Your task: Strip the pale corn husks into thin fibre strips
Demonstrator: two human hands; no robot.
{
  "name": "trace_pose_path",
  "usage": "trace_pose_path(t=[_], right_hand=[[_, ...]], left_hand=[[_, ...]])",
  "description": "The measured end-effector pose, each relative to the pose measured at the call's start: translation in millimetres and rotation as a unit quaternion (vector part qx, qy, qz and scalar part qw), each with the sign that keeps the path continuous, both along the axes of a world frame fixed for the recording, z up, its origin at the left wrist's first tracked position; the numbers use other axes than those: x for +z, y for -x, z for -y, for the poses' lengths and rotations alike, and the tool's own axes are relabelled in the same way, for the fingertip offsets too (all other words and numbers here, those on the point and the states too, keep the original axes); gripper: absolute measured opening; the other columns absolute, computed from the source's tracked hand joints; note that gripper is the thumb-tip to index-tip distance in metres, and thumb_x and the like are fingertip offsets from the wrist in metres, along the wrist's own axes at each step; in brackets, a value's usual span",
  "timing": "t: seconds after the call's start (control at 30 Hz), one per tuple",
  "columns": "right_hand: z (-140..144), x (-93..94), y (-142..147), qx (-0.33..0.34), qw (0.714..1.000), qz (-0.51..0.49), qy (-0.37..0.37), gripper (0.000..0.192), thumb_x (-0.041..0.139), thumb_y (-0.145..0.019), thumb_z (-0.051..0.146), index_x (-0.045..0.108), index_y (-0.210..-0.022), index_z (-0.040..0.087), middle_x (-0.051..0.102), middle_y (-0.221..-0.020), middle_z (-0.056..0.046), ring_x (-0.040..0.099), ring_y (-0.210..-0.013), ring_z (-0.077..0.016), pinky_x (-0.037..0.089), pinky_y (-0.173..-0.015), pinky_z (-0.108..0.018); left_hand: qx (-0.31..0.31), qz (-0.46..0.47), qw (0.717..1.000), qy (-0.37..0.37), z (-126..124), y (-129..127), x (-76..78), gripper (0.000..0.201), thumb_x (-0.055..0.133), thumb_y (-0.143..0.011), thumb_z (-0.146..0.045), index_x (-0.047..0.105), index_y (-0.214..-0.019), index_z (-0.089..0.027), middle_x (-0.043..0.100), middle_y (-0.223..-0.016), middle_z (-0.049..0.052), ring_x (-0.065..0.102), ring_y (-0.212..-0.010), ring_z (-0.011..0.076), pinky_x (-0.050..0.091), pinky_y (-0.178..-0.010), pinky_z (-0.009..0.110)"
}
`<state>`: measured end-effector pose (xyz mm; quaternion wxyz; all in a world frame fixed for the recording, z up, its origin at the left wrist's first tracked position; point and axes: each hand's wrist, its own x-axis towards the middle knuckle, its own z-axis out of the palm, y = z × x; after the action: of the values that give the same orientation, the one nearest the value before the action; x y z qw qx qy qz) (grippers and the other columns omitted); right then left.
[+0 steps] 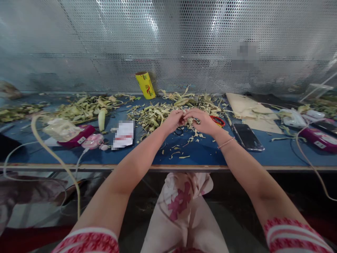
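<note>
Beyond left hand (173, 120): plant scraps (154, 114), yellow tube (144, 83), lettering (148, 90) illegible.

The head camera looks forward and down across the blue tabletop (201, 154).

The person wears a top whose left sleeve (89, 242) and right sleeve (292, 235) carry red-and-white patterned bands, with small repeating motifs between pale stripes. A thin, pinkish bracelet (226, 142) circles the right wrist. The forearms, left hand (173, 120) and right hand (202, 121) are bare. The pale lower garment (164, 225) bears a magenta, angular, petal-like print (180, 202).
</note>
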<state>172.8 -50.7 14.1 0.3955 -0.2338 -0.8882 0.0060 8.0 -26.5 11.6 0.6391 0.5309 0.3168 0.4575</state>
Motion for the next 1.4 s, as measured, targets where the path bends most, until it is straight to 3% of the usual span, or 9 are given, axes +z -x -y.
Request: trace_pose_path(t=[0.1,0.2,0.43,0.57,0.73,0.87,0.97,1.17,1.4], right_hand=[[-2.8,-1.6,-2.1,0.013,0.999,0.041,-0.004,0.050,0.038,-0.076,0.000,0.067,-0.107,0.024,0.063,-0.122,-0.007,0.055,-0.120,-0.0188,0.048,-0.101,-0.042],[-5.0,-4.0,-2.4,0.012,0.998,0.056,-0.006,0.043,0.039,-0.085,0.006,0.068,-0.110,0.025,0.062,-0.126,-0.008,0.054,-0.123,-0.0184,0.046,-0.104,-0.042],[-3.4,-5.8,-1.8,-0.004,1.000,0.015,0.008,0.030,0.048,-0.087,0.016,0.073,-0.101,0.027,0.066,-0.122,-0.006,0.059,-0.117,-0.0191,0.049,-0.101,-0.041],[-1.6,-4.4,-1.4,-0.018,1.000,-0.009,0.020,0.028,0.049,-0.088,0.021,0.074,-0.099,0.027,0.069,-0.117,-0.006,0.063,-0.110,-0.0195,0.051,-0.097,-0.041],[-0.9,-4.3,1.6,-0.011,0.999,-0.038,0.006,0.028,0.049,-0.089,0.023,0.075,-0.098,0.025,0.073,-0.105,-0.006,0.066,-0.105,-0.0197,0.051,-0.095,-0.040],[-2.8,-5.9,4.4,-0.063,0.992,-0.103,0.046,0.024,0.053,-0.086,0.025,0.076,-0.091,0.023,0.075,-0.095,-0.005,0.068,-0.094,-0.0192,0.053,-0.088,-0.034],[-2.7,-4.5,6.4,-0.093,0.977,-0.155,0.112,0.024,0.057,-0.085,0.034,0.076,-0.089,0.020,0.075,-0.093,-0.006,0.069,-0.088,-0.0196,0.053,-0.081,-0.031],[-1.5,-0.7,8.3,-0.086,0.944,-0.231,0.221,0.041,0.056,-0.084,0.053,0.076,-0.080,0.017,0.069,-0.070,-0.002,0.065,-0.077,-0.0190,0.051,-0.077,-0.032],[-9.5,-6.7,9.8,-0.060,0.899,-0.356,0.247,0.022,0.064,-0.079,0.039,0.073,-0.078,0.019,0.071,-0.075,-0.003,0.065,-0.076,-0.0168,0.051,-0.078,-0.033]], left_hand=[[0.004,0.028,0.999,0.039,-5.0,1.5,-1.9,0.031,0.059,-0.083,-0.020,0.046,-0.056,-0.015,0.040,-0.046,-0.004,0.036,-0.037,0.0027,0.028,-0.039,0.015],[0.009,0.046,0.995,0.091,-9.2,1.7,-3.4,0.028,0.056,-0.083,-0.016,0.047,-0.057,-0.015,0.039,-0.045,-0.004,0.036,-0.037,0.0031,0.029,-0.039,0.015],[0.009,0.040,0.991,0.130,-6.3,-1.3,-0.7,0.025,0.051,-0.084,-0.013,0.049,-0.060,-0.015,0.045,-0.046,-0.003,0.042,-0.039,0.0054,0.036,-0.041,0.017],[0.020,0.035,0.995,0.094,-2.2,-3.4,-0.8,0.026,0.050,-0.088,-0.016,0.051,-0.062,-0.014,0.048,-0.049,-0.003,0.047,-0.042,0.0052,0.042,-0.047,0.018],[0.034,0.059,0.997,0.030,-1.4,-5.8,-2.7,0.026,0.065,-0.081,-0.027,0.051,-0.064,-0.014,0.051,-0.054,-0.004,0.049,-0.047,0.0041,0.044,-0.053,0.017],[0.025,0.059,0.998,0.007,-1.4,-7.0,-2.7,0.024,0.068,-0.079,-0.033,0.055,-0.071,-0.014,0.056,-0.059,-0.003,0.055,-0.053,0.0053,0.047,-0.059,0.018],[0.040,0.076,0.996,-0.006,-2.4,-7.6,-4.3,0.025,0.070,-0.078,-0.035,0.056,-0.074,-0.015,0.059,-0.061,-0.003,0.056,-0.055,0.0057,0.049,-0.063,0.019],[0.073,0.082,0.992,-0.068,-5.9,-6.5,-8.7,0.026,0.071,-0.075,-0.039,0.060,-0.078,-0.016,0.061,-0.064,-0.002,0.059,-0.062,0.0077,0.051,-0.070,0.022],[0.068,0.058,0.989,-0.118,-5.9,-5.9,-9.6,0.031,0.071,-0.074,-0.042,0.064,-0.080,-0.013,0.065,-0.071,0.002,0.060,-0.065,0.0082,0.052,-0.072,0.024]])
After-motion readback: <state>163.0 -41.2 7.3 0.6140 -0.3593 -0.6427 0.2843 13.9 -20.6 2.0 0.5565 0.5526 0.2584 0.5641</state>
